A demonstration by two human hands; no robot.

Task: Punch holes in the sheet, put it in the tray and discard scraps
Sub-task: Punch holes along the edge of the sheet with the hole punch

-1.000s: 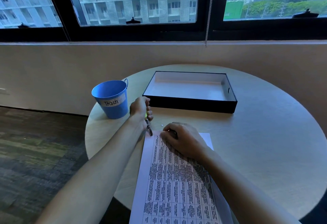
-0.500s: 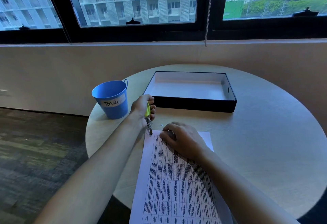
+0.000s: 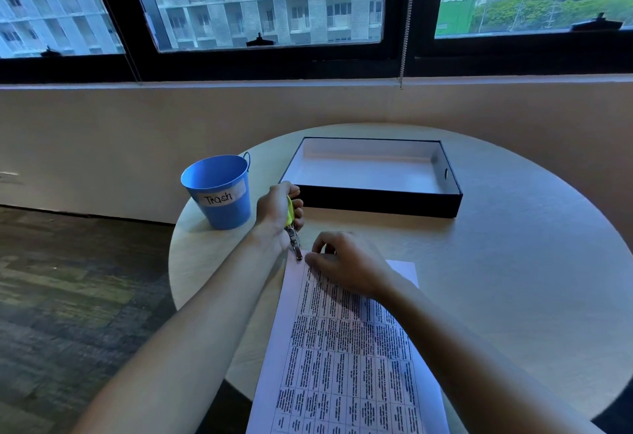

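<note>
A printed sheet (image 3: 346, 358) with a table of text lies on the round table, its near end hanging over the edge. My left hand (image 3: 279, 211) grips a hole punch (image 3: 294, 235) with yellow-green handles, its metal jaws at the sheet's far left corner. My right hand (image 3: 346, 264) rests on the sheet's far end, fingers curled, fingertips close to the punch jaws. The black tray (image 3: 376, 199) with a white inside stands beyond the hands. A blue bucket (image 3: 219, 190) labelled "Trash" stands left of the tray.
The round beige table (image 3: 513, 279) ends just left of the bucket and near my body. A wall and dark window frames rise behind it. Dark carpet floor lies to the left.
My right hand has slid a little left toward the punch jaws. The yellow-green handles show more between my left fingers than a second ago. A small white speck beside the punch is now hidden.
</note>
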